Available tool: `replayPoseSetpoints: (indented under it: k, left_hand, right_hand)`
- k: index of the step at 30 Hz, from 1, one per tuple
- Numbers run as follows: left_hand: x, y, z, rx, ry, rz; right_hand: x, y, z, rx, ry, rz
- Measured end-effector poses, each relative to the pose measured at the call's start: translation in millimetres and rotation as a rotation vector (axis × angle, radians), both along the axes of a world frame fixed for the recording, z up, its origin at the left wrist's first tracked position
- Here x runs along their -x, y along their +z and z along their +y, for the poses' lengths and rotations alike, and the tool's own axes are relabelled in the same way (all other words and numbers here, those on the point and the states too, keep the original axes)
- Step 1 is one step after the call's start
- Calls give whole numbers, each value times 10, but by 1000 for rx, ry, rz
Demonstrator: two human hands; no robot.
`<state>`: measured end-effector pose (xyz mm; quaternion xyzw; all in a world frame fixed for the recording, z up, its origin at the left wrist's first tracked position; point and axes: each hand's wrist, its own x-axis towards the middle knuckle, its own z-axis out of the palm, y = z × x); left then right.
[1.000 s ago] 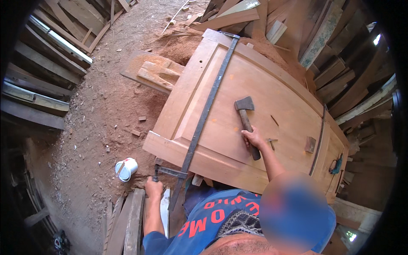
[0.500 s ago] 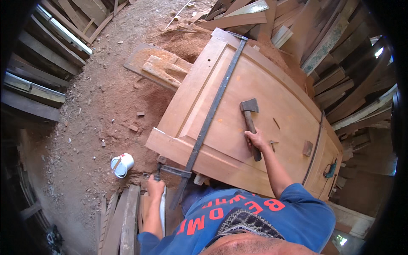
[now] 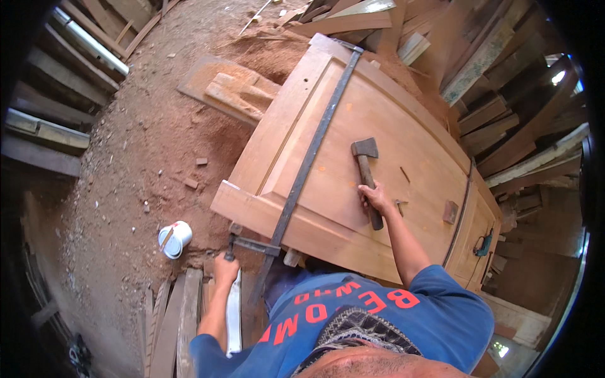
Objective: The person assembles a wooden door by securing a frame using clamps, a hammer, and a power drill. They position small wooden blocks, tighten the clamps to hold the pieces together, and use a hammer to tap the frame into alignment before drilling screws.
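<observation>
A wooden panel door (image 3: 391,132) lies flat in front of me, crossed near its left end by a long metal bar clamp (image 3: 319,138). My left hand (image 3: 225,269) is closed around the handle at the clamp's screw end, just off the door's near left corner. On the door, my right hand (image 3: 379,198) grips the wooden handle of a hatchet (image 3: 365,169); its dark head points away from me. Close to the right hand are a thin stick (image 3: 404,174), a small metal piece (image 3: 401,204) and a small wood block (image 3: 450,212).
A second bar clamp (image 3: 462,217) crosses the door further right, with a teal power tool (image 3: 484,243) beyond it. A white bucket (image 3: 175,239) stands on the dirt floor at left. Boards (image 3: 183,315) lie near my left arm; stacked lumber (image 3: 488,120) lines the right side.
The whole view has shifted slightly, so things sit a little further left and up. Both hands keep their grips on the clamp handle and the hatchet.
</observation>
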<state>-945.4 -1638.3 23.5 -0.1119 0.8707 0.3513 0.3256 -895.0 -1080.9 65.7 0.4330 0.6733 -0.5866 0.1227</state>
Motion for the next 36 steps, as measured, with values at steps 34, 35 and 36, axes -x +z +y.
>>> replayPoseSetpoints:
  k: [34,35,36]
  left_hand:
    - [396,138,-197,-316,-11,-558]
    - [356,123,-172,-272,-45,-434]
    - [331,103,-127,-232,-61,-309]
  right_hand:
    - [4158,832,-3136,-793,1772,-203]
    - [3954,597,-3089,-854,1895,-251]
    - [3803,572,-3128,-917,2036,-297]
